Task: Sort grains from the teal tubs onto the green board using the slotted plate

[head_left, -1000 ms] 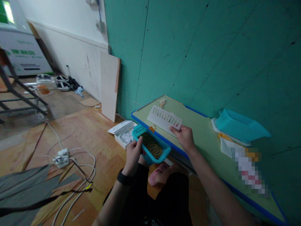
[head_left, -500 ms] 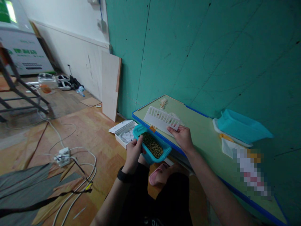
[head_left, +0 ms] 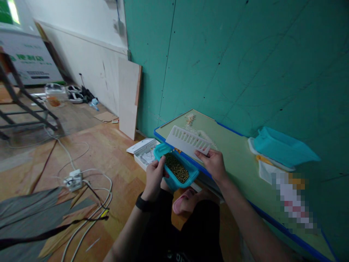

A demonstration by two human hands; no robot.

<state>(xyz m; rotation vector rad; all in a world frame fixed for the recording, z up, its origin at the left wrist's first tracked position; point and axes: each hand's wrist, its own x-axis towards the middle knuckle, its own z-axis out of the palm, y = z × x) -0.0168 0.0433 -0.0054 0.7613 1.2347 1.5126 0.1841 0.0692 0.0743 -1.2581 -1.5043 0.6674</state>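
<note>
My left hand (head_left: 155, 175) is closed on the near-left rim of a turquoise plastic container (head_left: 193, 177), thumb on top. Inside lie dark green beans (head_left: 171, 159) and tan beans (head_left: 181, 171), side by side. The container is held just below the blue edge of a low table. In my right hand (head_left: 214, 163) is a white slotted plastic strip (head_left: 185, 145), pinched at its near-right end. It slants over the table edge, just above the container. Behind the strip, pale grains (head_left: 201, 134) are scattered on the tabletop, with a small heap (head_left: 190, 118) farther back.
The pale green table (head_left: 231, 145) stands against a green wall. At its right end sit a turquoise bin (head_left: 286, 148) and a white item with an orange part (head_left: 263, 160). An open white box (head_left: 144, 154) lies on the floor. Cables and a power strip (head_left: 74, 180) are at left.
The slotted strip in my right hand has dipped slightly toward the container, and more scattered grains show behind it. My left hand keeps its grip on the container. The view has shifted a little.
</note>
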